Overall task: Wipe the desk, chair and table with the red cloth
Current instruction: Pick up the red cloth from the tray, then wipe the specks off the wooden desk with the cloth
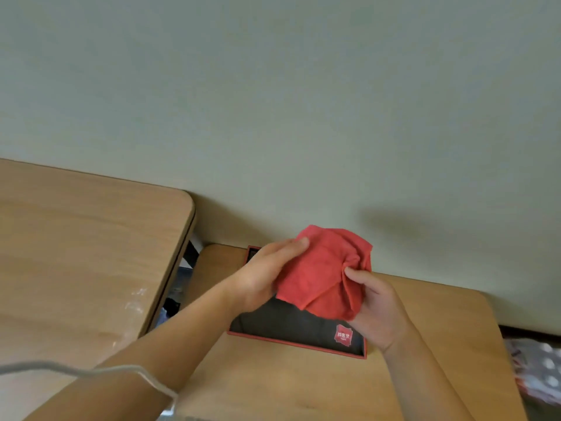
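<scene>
Both hands' palms hidden behind red cloth (pixel 326 273).

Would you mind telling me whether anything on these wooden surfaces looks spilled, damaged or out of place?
Whitish smears mark the larger wooden surface near its right edge, like dried residue. Nothing else stands out: both hands hold the red cloth above a dark red-edged box on the lower surface.

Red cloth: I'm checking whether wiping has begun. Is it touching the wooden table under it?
Apart. In the head view the red cloth is held up by the left hand and right hand, above the dark box on the table.
</scene>
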A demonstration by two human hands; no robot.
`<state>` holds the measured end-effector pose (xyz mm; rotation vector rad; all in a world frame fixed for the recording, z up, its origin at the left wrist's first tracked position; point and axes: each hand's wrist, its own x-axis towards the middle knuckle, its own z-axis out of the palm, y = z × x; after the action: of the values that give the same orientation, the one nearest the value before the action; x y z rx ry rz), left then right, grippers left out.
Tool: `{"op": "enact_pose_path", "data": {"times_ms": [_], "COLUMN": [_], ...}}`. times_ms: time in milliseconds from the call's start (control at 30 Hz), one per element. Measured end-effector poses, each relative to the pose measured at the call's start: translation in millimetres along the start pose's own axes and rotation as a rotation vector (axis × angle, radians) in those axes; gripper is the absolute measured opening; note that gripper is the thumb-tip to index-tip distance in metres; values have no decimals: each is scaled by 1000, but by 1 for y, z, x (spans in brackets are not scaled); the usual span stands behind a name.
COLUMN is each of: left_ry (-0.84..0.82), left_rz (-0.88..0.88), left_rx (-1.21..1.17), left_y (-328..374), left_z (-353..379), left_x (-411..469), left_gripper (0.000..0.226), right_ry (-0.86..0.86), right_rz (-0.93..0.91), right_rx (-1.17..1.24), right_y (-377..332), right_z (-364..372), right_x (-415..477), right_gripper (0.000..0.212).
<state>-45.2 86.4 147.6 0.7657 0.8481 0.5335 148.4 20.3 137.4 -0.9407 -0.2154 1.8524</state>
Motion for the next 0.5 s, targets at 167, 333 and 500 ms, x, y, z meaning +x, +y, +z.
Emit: {"op": "enact_pose_path", "data": {"times_ms": [167, 333, 500], "left_ry": [316, 578, 866], "left_rz": [355, 563, 680], "left_rx": [403, 593, 739], "left_y": [41, 62, 53], "left_z": [5, 3, 7], "left_x": [-83, -163, -242], "left_gripper": [9, 11, 31], "right_ry": [-26, 24, 54], "right_rz": [-32, -173, -343], "right_rx": [-86, -277, -745], "right_y": [2, 16, 63], "right_z": [77, 129, 189], "right_x": [-46, -67, -94], "right_gripper": [44, 24, 20]}}
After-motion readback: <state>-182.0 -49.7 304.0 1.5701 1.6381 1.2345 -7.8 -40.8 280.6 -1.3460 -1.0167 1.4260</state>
